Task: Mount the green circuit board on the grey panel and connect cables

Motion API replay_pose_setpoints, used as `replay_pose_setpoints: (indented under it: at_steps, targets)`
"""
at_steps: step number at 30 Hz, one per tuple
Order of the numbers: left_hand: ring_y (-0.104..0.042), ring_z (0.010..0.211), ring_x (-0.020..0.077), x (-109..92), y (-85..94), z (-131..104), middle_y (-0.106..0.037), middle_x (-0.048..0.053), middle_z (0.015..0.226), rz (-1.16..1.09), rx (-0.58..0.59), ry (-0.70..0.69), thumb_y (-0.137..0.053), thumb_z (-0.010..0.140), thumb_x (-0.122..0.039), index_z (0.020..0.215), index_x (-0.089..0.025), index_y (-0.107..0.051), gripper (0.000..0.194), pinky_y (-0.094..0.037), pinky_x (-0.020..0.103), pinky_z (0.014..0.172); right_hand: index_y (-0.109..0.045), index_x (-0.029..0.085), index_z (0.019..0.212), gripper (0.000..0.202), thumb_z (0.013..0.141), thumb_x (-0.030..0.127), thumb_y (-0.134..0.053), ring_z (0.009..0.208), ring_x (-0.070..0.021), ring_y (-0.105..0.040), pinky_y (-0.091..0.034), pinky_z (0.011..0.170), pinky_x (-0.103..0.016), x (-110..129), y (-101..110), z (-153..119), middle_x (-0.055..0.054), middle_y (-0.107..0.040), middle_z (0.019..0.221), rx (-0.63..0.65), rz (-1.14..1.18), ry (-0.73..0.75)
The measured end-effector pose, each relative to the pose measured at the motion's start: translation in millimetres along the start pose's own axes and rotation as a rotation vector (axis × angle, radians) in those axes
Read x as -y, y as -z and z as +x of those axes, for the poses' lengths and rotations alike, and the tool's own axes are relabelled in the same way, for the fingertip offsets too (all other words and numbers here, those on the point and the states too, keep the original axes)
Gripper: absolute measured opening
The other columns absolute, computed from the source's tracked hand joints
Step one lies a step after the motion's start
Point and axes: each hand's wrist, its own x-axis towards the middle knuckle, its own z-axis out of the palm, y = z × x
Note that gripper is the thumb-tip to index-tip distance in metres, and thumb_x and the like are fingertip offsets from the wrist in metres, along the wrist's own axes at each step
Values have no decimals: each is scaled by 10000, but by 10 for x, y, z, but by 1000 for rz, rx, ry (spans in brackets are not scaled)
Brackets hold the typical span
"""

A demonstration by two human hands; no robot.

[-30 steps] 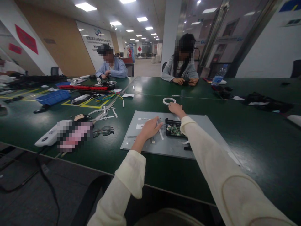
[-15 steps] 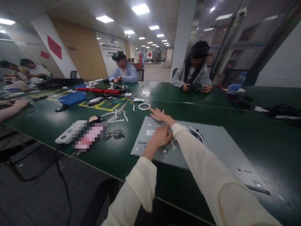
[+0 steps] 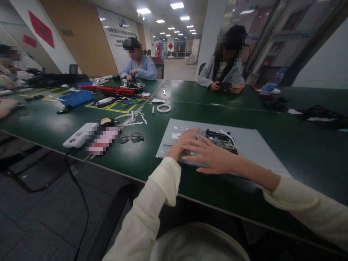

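A flat grey panel lies on the green table in front of me. An exposed circuit board sits on it, with a curved white strip along its far side. My left hand rests at the panel's left part, fingers stretched out, beside the white labels. Over the near side of the panel my right hand reaches left with its fingers spread, partly overlapping the left fingers. Neither hand shows an object in its grasp. What lies beneath the fingers is hidden.
Left of the panel are eyeglasses, a white device with a cable, and loose white strips. A white tape roll stands beyond. Further off are a blue tray and two seated people across the table.
My right hand has come back from beside the tape roll to the panel's near side, its forearm swinging right. The circuit board is now uncovered to view. My left hand stays on the panel.
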Motion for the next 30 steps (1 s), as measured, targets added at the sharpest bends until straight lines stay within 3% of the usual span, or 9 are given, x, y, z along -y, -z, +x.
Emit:
replay_pose_setpoints:
  at_steps: [4,8,10,15,19,23,30]
  targets:
    - [-407,1240,235,-93,-38,27,-426,139,1360,22,40,-123,-404,862,-497,1364,-111,-299,642,-310,347,1028,-283,302,1402,572,860,342,-463,1345,-273,-140,-30,1060,-564,110,-154,-211,-38,-253,1451,19,10,-41]
    - [-482,1171,179,-93,-26,5,-481,107,1320,-44,19,-183,-355,901,-439,1398,-148,-208,594,-344,309,991,-214,253,1429,607,881,401,-429,1354,-253,-109,-54,1081,-532,53,-274,-272,-48,-234,1458,-36,64,-189]
    - [-515,1128,176,-79,18,-20,-530,94,1268,-28,-50,-127,-338,914,-406,1400,-172,-191,559,-350,336,983,-244,269,1418,599,877,443,-433,1356,-262,-86,-78,1079,-534,41,-316,-294,-41,-192,1471,-64,71,-238]
    - [-470,1165,190,-51,196,-112,-531,105,1250,194,-363,55,-312,923,-277,1355,-176,-283,445,-239,426,1047,-332,319,1372,479,909,441,-361,1359,-260,-62,-89,1072,-548,-86,-407,-335,-7,-191,1471,-42,74,-280]
    - [-473,1144,173,-67,296,-195,-549,90,1207,254,-466,82,-305,919,-239,1327,-182,-325,413,-227,399,1057,-375,304,1343,458,918,458,-307,1358,-263,-67,-123,1066,-550,-384,-491,-385,-17,-211,1464,-68,44,-386]
    - [-477,1137,175,-107,300,-225,-546,92,1204,247,-458,69,-297,921,-237,1312,-178,-336,397,-269,386,1033,-348,298,1356,484,917,480,-263,1351,-280,-106,-158,1049,-561,-673,-555,-503,-36,-222,1457,-100,-8,-526]
    - [-486,1137,176,-147,285,-236,-519,86,1241,168,-311,-23,-271,937,-270,1317,-179,-319,394,-343,356,993,-372,257,1339,499,902,472,-265,1327,-309,-164,-227,1005,-581,-1054,-618,-832,-77,-286,1418,-159,-67,-787]
